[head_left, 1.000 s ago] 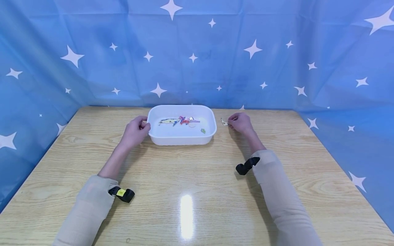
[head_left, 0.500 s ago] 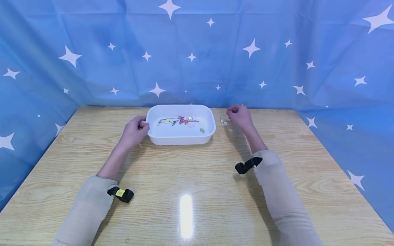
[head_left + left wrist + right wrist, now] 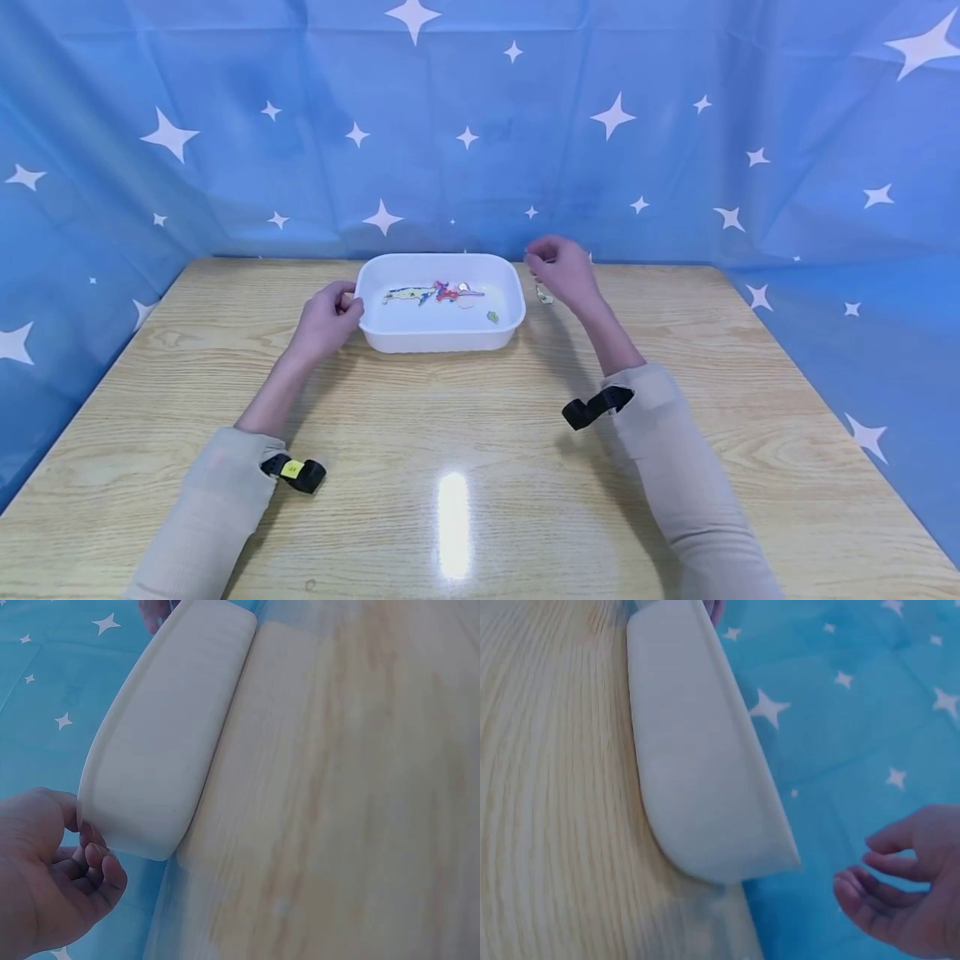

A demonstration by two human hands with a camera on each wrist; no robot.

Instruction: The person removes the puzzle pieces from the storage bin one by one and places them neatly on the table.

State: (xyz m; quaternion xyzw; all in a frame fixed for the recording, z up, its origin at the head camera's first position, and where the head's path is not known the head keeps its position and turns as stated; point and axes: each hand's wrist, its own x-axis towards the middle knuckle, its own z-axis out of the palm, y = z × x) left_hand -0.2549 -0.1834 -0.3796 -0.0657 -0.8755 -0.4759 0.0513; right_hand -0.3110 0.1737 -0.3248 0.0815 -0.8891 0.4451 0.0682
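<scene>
In the head view a white plastic tub [image 3: 442, 342] stands at the back of the table. My left hand [image 3: 326, 321] pinches its left rim between thumb and fingers; the left wrist view shows the thumb outside the wall. Inside the tub lie flat colourful cutouts: a long yellow and blue one [image 3: 408, 293], a red one [image 3: 447, 292] and a small green one [image 3: 492, 317]. My right hand [image 3: 566, 271] hovers just off the tub's right rim. Its fingers [image 3: 862, 904] are loosely bent, with nothing visible between them. Below it a small pale cutout [image 3: 544, 294] lies on the table, partly hidden.
The wooden table [image 3: 390, 467] reaches back to a blue curtain [image 3: 480, 183] with white stars, close behind the tub. A bright light reflection [image 3: 453, 525] shows on the near tabletop. Black wrist cameras sit on both sleeves.
My right hand has risen away from the pale cutout and shifted left toward the tub's right rim. The cutout stays on the table. My left hand and the tub keep their places.
</scene>
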